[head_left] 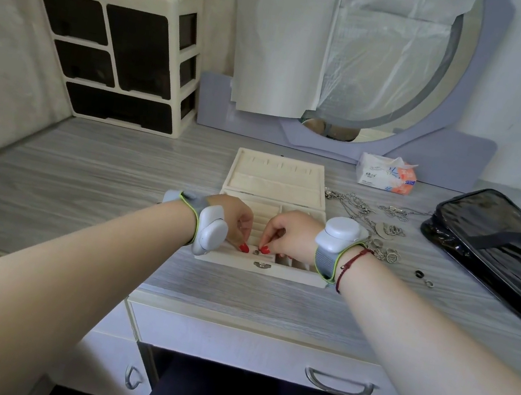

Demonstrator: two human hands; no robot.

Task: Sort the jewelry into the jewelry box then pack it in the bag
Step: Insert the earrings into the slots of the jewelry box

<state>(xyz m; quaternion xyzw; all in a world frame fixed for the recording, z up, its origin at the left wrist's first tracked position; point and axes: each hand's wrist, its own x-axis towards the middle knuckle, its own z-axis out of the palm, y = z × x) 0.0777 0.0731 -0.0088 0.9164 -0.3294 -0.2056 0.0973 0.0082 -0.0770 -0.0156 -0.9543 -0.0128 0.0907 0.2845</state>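
Grey counter [82, 173] holds an open jewelry box [276, 179], with chains and rings [382, 229] just beside it and a black bag [504, 247] further right. The left hand [231, 216] and right hand [291, 234] curl over the box's front, fingertips either side of a small ring [256, 251] in a slot. You cannot tell if either of the hands grips it.

The small piece [256, 251] at the grip was too small to identify, and whether the left hand [231, 216] or the right hand [291, 234] pinched it could not be told. Both hands hid the jewelry box [290, 274] compartments beneath them. Well right of the grip, the bag [501, 246] was cut off by the frame edge.
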